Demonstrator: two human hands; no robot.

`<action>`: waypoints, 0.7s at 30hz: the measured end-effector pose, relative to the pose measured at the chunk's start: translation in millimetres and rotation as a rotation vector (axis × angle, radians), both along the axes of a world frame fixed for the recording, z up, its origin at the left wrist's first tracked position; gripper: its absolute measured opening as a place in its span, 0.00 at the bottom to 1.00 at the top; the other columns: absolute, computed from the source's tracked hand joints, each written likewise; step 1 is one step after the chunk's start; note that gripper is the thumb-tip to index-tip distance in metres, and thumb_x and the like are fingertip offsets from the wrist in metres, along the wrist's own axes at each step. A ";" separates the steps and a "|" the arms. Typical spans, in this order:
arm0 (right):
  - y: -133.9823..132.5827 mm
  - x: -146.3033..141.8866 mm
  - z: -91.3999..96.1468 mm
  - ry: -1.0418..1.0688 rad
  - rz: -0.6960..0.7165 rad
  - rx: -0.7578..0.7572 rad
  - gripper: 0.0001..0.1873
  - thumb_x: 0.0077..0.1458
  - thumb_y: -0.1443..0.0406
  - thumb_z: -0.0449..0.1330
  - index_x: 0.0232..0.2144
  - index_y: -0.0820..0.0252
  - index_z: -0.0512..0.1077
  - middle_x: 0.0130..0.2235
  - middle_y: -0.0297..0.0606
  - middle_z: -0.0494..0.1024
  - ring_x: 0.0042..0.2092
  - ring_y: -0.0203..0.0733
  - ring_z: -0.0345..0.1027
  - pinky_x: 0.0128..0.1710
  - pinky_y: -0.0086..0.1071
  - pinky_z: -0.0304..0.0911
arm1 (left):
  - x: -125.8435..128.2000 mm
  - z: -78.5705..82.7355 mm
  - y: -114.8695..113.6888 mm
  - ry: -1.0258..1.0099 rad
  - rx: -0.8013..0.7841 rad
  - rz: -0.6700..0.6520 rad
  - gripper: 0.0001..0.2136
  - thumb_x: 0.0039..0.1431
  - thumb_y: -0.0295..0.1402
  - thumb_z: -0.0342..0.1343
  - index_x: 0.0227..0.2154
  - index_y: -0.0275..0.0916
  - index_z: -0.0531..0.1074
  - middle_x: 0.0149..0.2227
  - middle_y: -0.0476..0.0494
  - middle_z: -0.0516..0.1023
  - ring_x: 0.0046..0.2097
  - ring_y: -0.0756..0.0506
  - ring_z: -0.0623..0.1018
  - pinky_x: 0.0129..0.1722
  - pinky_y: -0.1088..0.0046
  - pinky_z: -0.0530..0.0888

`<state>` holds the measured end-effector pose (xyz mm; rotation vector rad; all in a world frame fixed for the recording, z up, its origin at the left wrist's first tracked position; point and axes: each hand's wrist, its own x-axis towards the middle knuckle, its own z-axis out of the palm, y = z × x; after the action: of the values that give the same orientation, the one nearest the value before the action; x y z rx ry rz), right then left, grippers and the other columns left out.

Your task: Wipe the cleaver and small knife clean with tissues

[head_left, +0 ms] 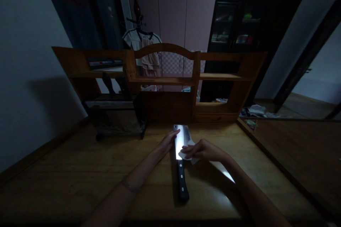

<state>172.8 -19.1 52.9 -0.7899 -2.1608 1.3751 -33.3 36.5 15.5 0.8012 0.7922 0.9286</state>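
A cleaver (181, 140) with a broad shiny blade and a black handle (182, 182) lies flat on the wooden desk (80, 181), handle toward me. My left hand (167, 142) rests at the blade's left edge, fingers stretched out and touching the steel. My right hand (204, 150) presses a small white cloth (189, 152) onto the blade's right side, fingers held together over it.
A wooden shelf unit (165, 78) stands at the desk's back edge, with a dark rack (114, 113) at its left. Behind are a pink wardrobe (183, 17), hanging clothes and a dark cabinet (239, 28). The desk turns a corner on the right (293, 149).
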 end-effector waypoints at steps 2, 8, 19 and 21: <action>4.8 5.3 -5.2 -0.010 -0.065 0.030 0.12 0.55 0.57 0.63 0.40 0.52 0.80 0.52 0.37 0.76 0.56 0.50 0.68 0.61 0.49 0.56 | -0.7 -0.2 1.1 -0.004 -0.025 -0.023 0.14 0.57 0.38 0.57 0.39 0.30 0.76 0.34 0.38 0.81 0.34 0.43 0.79 0.38 0.70 0.74; 14.1 -7.5 -29.1 0.036 -0.331 0.339 0.19 0.61 0.58 0.57 0.54 0.52 0.71 0.61 0.41 0.66 0.63 0.50 0.58 0.63 0.50 0.52 | -3.8 -10.7 7.5 -0.048 -0.004 -0.048 0.17 0.58 0.40 0.57 0.42 0.29 0.76 0.41 0.35 0.81 0.37 0.43 0.80 0.39 0.71 0.74; 2.8 -14.0 -8.8 0.033 0.014 0.176 0.15 0.59 0.57 0.60 0.46 0.51 0.77 0.59 0.37 0.69 0.65 0.48 0.54 0.66 0.49 0.42 | -1.7 -5.9 4.9 -0.075 -0.030 -0.063 0.15 0.59 0.39 0.55 0.37 0.30 0.76 0.34 0.37 0.81 0.33 0.44 0.79 0.39 0.70 0.74; 1.7 -10.4 -3.5 0.018 0.045 0.115 0.13 0.57 0.57 0.61 0.43 0.51 0.79 0.57 0.37 0.72 0.63 0.48 0.58 0.66 0.48 0.41 | -1.8 -3.4 3.4 -0.066 -0.013 -0.059 0.15 0.60 0.39 0.54 0.38 0.30 0.77 0.35 0.38 0.82 0.34 0.44 0.79 0.39 0.70 0.73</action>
<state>162.4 -17.4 49.4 -0.6873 -2.2338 1.2621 -35.1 39.8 12.1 0.7742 0.7129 0.8923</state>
